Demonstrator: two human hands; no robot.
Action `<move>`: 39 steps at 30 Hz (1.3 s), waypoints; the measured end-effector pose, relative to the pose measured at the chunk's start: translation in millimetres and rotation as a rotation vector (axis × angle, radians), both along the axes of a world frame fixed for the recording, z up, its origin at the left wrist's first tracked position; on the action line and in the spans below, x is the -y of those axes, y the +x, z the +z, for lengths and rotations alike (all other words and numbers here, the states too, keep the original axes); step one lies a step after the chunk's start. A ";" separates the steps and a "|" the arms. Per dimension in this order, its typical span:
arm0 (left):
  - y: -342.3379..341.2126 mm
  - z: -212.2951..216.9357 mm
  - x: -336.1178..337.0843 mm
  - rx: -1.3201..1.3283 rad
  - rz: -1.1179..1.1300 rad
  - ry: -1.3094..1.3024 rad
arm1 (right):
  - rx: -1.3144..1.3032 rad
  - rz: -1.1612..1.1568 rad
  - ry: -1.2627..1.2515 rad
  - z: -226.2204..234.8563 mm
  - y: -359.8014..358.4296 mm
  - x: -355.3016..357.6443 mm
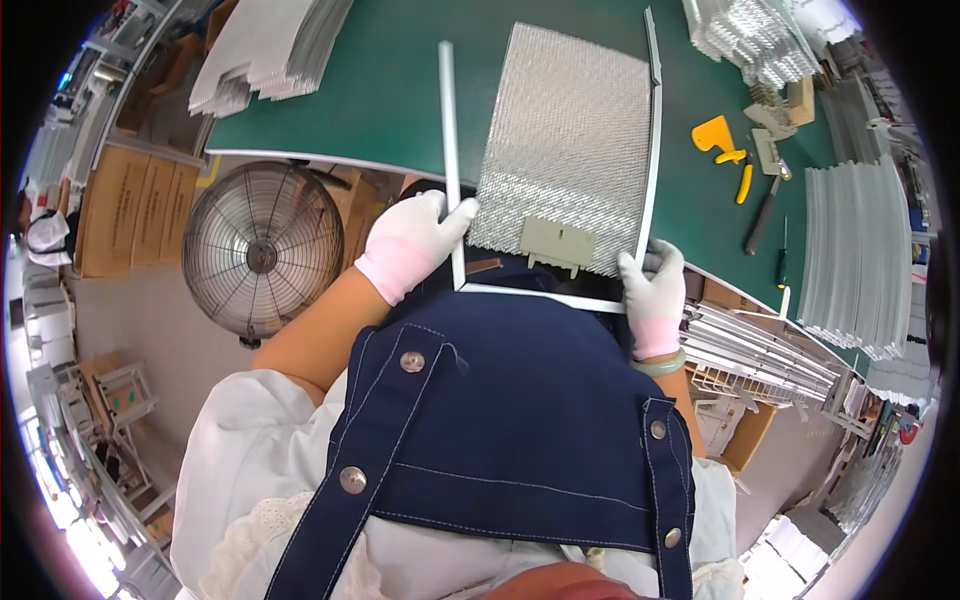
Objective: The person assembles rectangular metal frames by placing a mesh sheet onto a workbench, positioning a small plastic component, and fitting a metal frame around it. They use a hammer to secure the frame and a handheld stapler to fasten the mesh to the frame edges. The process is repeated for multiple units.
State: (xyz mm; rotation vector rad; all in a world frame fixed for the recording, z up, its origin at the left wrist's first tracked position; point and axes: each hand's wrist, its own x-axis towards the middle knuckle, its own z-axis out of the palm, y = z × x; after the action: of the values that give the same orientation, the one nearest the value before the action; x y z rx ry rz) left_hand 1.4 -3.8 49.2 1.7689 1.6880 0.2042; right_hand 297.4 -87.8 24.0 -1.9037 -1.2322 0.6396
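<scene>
A thin three-sided white metal frame (540,296) is held between my gloved hands, its bottom strip close to my apron. My left hand (418,237) closes on the lower part of its left strip, thumb on the inner side. My right hand (655,292) grips around the lower right corner. Inside the frame lies a silvery mesh panel (570,120), its right edge along the right strip. A gap separates the panel from the left and bottom strips. At the panel's lower edge sits a grey-green plastic piece (558,242) with small prongs.
On the green table (395,100), stacked panels (270,45) lie at the far left and mesh panels (750,40) at the far right. Yellow-handled tools (742,170), a screwdriver (782,262) and stacked strips (850,260) are right. A floor fan (262,256) stands left.
</scene>
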 end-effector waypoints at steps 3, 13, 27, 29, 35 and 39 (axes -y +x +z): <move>-0.6 -15.3 5.0 0.380 0.029 -0.162 | -0.528 -0.074 -0.096 6.3 -2.9 2.2; -22.3 -12.4 8.4 0.562 -0.014 -0.426 | -0.994 -0.103 -0.306 -2.7 4.3 17.9; 6.0 -30.9 -6.5 0.833 0.159 -0.494 | -1.293 -0.123 -0.093 -17.9 -9.6 -5.5; 7.4 -32.3 -3.7 0.858 0.181 -0.484 | -1.330 -0.128 -0.082 -11.6 -11.1 -6.5; 8.0 -34.4 -4.1 0.633 0.127 -0.416 | -1.212 -0.154 -0.123 -11.2 -7.1 -2.7; 4.5 -39.2 -6.7 0.591 0.092 -0.465 | -0.977 -0.098 -0.133 -22.2 -7.8 0.5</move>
State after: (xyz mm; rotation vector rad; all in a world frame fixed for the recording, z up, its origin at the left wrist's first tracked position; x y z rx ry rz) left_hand 5.9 2.9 10.0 1.1408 1.2552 0.3108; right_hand 289.6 -88.3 1.8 -1.4012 -0.4645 1.3945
